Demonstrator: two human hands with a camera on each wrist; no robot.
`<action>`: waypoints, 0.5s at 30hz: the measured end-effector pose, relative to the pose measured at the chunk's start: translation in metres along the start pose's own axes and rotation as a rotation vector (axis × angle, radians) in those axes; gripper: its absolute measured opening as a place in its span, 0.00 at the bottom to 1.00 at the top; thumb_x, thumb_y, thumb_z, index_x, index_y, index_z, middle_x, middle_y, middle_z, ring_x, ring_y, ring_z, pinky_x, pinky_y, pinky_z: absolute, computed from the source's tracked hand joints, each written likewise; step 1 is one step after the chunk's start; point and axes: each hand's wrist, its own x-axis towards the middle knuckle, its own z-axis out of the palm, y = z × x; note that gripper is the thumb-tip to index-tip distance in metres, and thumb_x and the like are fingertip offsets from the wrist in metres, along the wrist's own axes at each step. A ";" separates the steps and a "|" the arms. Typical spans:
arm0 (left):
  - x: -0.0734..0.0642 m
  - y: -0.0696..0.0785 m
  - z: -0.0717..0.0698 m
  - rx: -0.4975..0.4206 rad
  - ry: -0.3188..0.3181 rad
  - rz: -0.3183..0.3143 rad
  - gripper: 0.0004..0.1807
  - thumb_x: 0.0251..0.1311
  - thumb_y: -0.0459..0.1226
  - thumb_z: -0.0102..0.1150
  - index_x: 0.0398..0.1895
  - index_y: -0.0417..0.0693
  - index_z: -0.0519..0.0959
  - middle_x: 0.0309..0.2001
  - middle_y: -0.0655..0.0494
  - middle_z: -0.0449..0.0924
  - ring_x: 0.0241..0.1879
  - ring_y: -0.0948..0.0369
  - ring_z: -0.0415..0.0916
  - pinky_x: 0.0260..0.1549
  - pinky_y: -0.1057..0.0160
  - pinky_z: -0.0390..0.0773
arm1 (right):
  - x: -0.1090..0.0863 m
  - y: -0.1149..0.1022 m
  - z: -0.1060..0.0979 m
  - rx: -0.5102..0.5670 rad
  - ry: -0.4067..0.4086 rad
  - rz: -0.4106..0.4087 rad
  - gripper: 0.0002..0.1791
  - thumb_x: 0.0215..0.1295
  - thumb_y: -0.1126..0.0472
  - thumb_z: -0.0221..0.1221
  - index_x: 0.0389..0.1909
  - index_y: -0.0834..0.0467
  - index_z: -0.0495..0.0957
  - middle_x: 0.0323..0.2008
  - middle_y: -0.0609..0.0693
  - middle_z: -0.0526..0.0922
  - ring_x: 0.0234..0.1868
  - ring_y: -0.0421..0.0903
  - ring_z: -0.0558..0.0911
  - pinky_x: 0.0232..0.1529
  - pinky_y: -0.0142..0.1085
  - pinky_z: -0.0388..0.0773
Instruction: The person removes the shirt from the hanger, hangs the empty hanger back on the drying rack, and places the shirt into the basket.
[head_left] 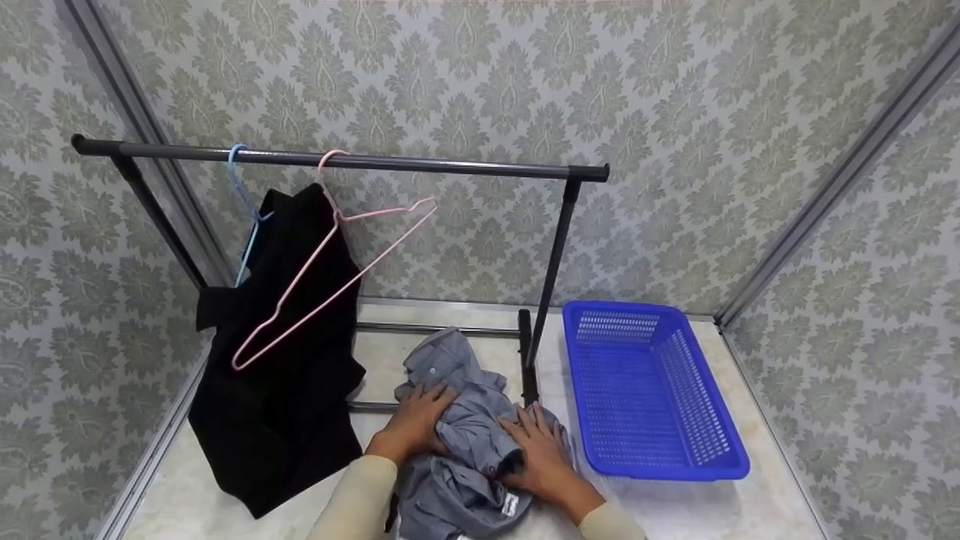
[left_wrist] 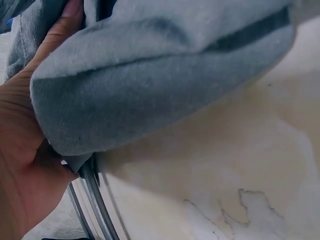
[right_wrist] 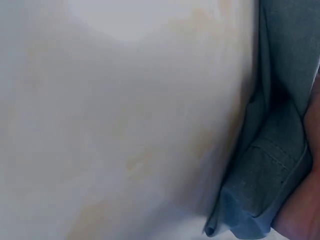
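Observation:
A crumpled grey shirt (head_left: pixel 472 420) lies on the pale tabletop, with a small button near its far end and a white label near its collar. My left hand (head_left: pixel 414 421) rests on the shirt's left side, its fingers extended over the fabric. In the left wrist view, a fold of the shirt (left_wrist: pixel 165 95) lies against that hand (left_wrist: pixel 22 150). Across from it my right hand (head_left: pixel 541 459) touches the right side with spread fingers. The right wrist view shows only an edge of the right hand (right_wrist: pixel 302 200) beside the shirt (right_wrist: pixel 270 160).
A dark metal clothes rack (head_left: pixel 420 165) stands behind the hands. On it hang a blue hanger (head_left: pixel 238 184), a black garment (head_left: pixel 277 405) and a bare pink hanger (head_left: pixel 337 289). To the right sits a blue perforated plastic basket (head_left: pixel 637 472). Patterned walls enclose the tabletop (head_left: pixel 772 495).

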 end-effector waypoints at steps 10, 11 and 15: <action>-0.001 0.008 0.005 0.021 0.133 0.102 0.41 0.41 0.38 0.83 0.64 0.46 0.79 0.63 0.43 0.80 0.64 0.32 0.73 0.61 0.35 0.73 | 0.001 0.000 0.003 -0.005 0.133 -0.079 0.38 0.45 0.57 0.76 0.63 0.52 0.80 0.72 0.62 0.71 0.76 0.73 0.60 0.64 0.79 0.59; 0.000 0.009 0.006 0.041 0.158 0.123 0.39 0.41 0.37 0.83 0.63 0.46 0.80 0.61 0.44 0.81 0.62 0.35 0.75 0.60 0.36 0.75 | 0.001 -0.001 0.003 -0.013 0.154 -0.086 0.37 0.44 0.59 0.75 0.62 0.53 0.81 0.71 0.62 0.73 0.75 0.73 0.62 0.64 0.78 0.61; 0.000 0.015 0.006 0.073 0.237 0.170 0.36 0.40 0.32 0.81 0.59 0.46 0.82 0.55 0.49 0.84 0.58 0.43 0.79 0.57 0.43 0.79 | 0.000 -0.002 0.004 -0.009 0.241 -0.116 0.31 0.44 0.67 0.74 0.56 0.56 0.85 0.63 0.63 0.81 0.71 0.71 0.70 0.64 0.72 0.67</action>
